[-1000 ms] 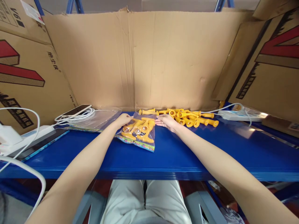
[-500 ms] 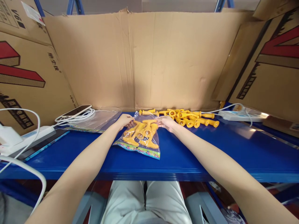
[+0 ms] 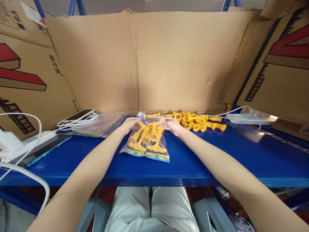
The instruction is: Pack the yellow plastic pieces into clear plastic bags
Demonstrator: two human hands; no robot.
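A clear plastic bag [image 3: 145, 155] with a colourful printed strip along its near edge lies on the blue table, several yellow horn-shaped plastic pieces [image 3: 154, 137] inside it. My left hand [image 3: 131, 124] is closed on the bag's far left part, fingers pinching the film. On the far right part of the bag, my right hand [image 3: 171, 125] pinches the film in the same way. Behind and to the right of the bag lies a loose pile of similar yellow pieces [image 3: 196, 122], close to my right hand.
Flat clear bags [image 3: 103, 124], a phone [image 3: 80, 115] on coiled white cable and a power strip [image 3: 45, 138] are on the left of the blue table [image 3: 188, 161]. Another power strip [image 3: 251, 120] is at the right. Cardboard [image 3: 183, 61] stands behind.
The bag's printed near edge has shifted slightly right, and its far edge has risen a little. Both hands keep their hold on it.
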